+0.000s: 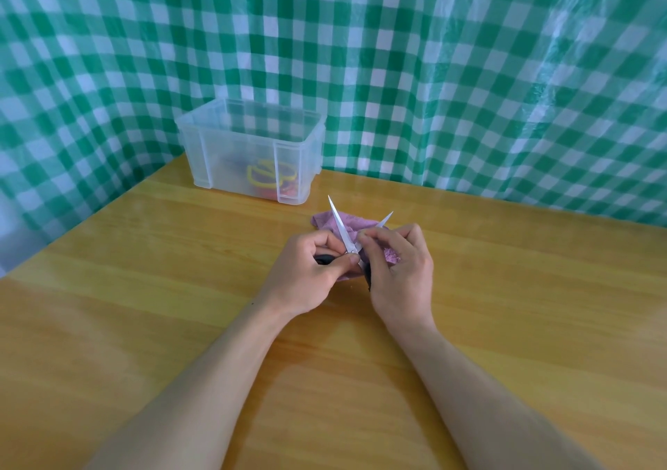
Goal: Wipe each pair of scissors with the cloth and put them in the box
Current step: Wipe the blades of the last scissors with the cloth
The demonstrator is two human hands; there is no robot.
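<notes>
A pair of black-handled scissors (340, 225) is spread open above the purple cloth (352, 223) in the middle of the table. My left hand (306, 271) grips one black handle, thumb near the pivot. My right hand (399, 271) holds the other handle, its fingertips pinching at the pivot and right blade. Both blade tips point away from me. The cloth lies mostly under my hands. A clear plastic box (252, 144) stands at the back, with yellow-handled scissors (269, 175) and something red seen through its wall.
The wooden table (144, 289) stretches wide around my hands. A green and white checked plastic sheet (469, 72) hangs behind the table and along its left side, close to the box.
</notes>
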